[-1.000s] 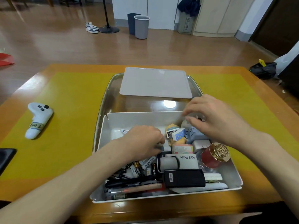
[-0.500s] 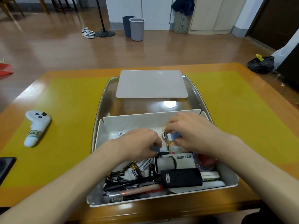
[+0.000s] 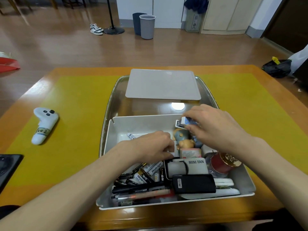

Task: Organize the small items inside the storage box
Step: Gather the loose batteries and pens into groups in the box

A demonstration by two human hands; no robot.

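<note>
Small box (image 3: 184,122) now higher, in right hand (image 3: 215,129)

Both forearms reach in from six o'clock. The left hand (image 3: 150,147) lies knuckles-up with fingers curled under; the right hand (image 3: 215,129) pinches something small at its fingertips (image 3: 187,115), toward one o'clock.

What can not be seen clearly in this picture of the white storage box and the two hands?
- Head view: what the left hand presses or holds; its curled fingers cover it.
- Head view: most of the small white and blue item pinched by the right hand; the fingers hide it, the print is too small.
- Head view: the black flat object at the left; the picture edge cuts it off.
- Head view: the white storage box floor under the clutter.
</note>
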